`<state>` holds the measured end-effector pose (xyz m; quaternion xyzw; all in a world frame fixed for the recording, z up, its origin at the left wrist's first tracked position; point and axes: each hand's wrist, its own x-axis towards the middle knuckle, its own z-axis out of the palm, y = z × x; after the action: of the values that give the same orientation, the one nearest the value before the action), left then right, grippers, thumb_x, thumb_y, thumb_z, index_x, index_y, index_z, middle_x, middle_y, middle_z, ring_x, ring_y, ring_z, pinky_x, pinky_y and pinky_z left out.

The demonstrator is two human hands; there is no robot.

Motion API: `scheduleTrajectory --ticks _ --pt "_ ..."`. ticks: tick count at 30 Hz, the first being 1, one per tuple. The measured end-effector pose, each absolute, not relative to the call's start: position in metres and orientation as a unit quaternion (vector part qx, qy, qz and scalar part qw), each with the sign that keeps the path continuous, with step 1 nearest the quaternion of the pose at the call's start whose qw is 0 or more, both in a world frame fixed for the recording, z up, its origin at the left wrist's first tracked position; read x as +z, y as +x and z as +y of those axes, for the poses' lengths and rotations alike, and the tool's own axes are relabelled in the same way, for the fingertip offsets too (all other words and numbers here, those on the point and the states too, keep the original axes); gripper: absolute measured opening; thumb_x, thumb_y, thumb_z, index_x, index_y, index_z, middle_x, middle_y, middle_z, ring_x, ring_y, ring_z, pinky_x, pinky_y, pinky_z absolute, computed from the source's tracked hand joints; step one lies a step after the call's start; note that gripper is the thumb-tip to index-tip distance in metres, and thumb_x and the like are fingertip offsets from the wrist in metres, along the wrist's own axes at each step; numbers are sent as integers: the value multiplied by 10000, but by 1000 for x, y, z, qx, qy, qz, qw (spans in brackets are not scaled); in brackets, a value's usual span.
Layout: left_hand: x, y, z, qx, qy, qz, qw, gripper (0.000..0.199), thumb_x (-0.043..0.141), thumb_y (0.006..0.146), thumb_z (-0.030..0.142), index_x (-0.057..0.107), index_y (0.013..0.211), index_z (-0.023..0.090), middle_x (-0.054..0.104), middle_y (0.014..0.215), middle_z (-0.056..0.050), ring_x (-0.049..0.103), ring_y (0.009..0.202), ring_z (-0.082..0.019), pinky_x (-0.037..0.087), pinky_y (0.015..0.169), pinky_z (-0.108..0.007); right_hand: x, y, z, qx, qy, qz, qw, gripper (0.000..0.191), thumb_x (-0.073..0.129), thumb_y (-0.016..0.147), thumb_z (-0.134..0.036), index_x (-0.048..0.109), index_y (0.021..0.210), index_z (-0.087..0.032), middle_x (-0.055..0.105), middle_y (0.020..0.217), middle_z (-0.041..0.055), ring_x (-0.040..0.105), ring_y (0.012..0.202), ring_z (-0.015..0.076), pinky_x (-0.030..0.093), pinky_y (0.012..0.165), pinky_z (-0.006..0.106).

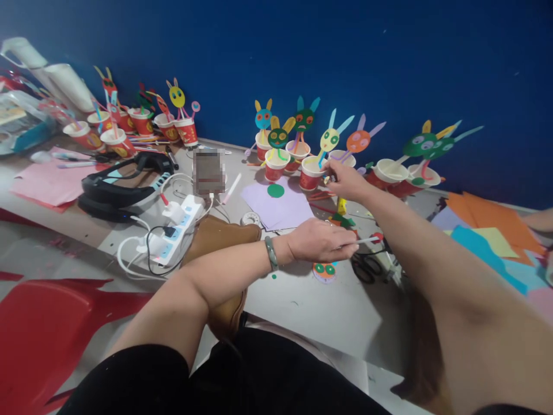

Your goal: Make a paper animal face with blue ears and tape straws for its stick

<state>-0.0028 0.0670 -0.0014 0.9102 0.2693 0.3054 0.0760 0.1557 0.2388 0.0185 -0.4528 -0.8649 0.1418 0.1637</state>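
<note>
My left hand [322, 241], a bangle on its wrist, is closed around a thin white pen-like stick [366, 240] with red at its far end. It hovers over an orange paper face [324, 272] with green eyes. My right hand [345, 180] reaches to the row of cups, fingers curled together beside a red-and-white paper cup [310, 176]. What its fingertips hold, if anything, I cannot make out. From that cup rises a pale yellow paper rabbit [330, 140]. Black-handled scissors [366, 270] lie below my right forearm. A green paper circle [275, 191] rests on lilac paper [280, 212].
More rabbit cups [276, 167] line the blue wall. At left are a power strip [179, 230] with cables, a black headset [108, 190] and pink paper [47, 184]. A brown bag [220, 239] overlaps the table's front edge. Coloured sheets [488, 216] lie at right, near another person's arm [538, 221].
</note>
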Motion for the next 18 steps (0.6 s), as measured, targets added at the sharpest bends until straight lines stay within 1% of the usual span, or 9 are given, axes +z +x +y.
scheduleTrajectory --ticks 4,8,11,14,18 --pt "-2 -3 68 315 902 278 102 423 425 1125 461 720 939 220 798 861 -61 752 786 -183 400 622 -318 19 161 240 124 -459 -866 154 512 593 653 -201 705 1152 -188 745 918 75 614 742 234 501 719 352" --pt "-4 -1 68 307 898 296 110 436 408 1130 463 710 928 222 787 852 -62 739 778 -185 378 603 -308 21 173 238 130 -451 -868 163 577 581 706 -198 731 1263 -213 787 1018 89 693 877 265 559 836 393" --pt "-5 0 69 304 897 300 116 427 420 1128 468 708 932 220 771 844 -61 729 790 -186 398 623 -295 24 182 236 132 -444 -871 166 621 570 747 -197 728 1346 -225 806 1030 82 720 921 269 578 899 414" --pt "-5 -1 69 303 895 298 134 421 426 1126 471 695 926 217 765 848 -63 724 788 -191 407 632 -298 27 188 234 114 -446 -872 165 659 559 779 -198 700 1423 -206 816 1036 86 723 907 268 586 892 417" --pt "-1 -3 69 285 900 300 139 443 397 1130 479 690 929 214 769 860 -68 723 793 -193 370 607 -304 34 191 224 94 -462 -864 175 660 553 808 -192 673 1456 -148 814 1091 130 708 831 274 582 843 429"
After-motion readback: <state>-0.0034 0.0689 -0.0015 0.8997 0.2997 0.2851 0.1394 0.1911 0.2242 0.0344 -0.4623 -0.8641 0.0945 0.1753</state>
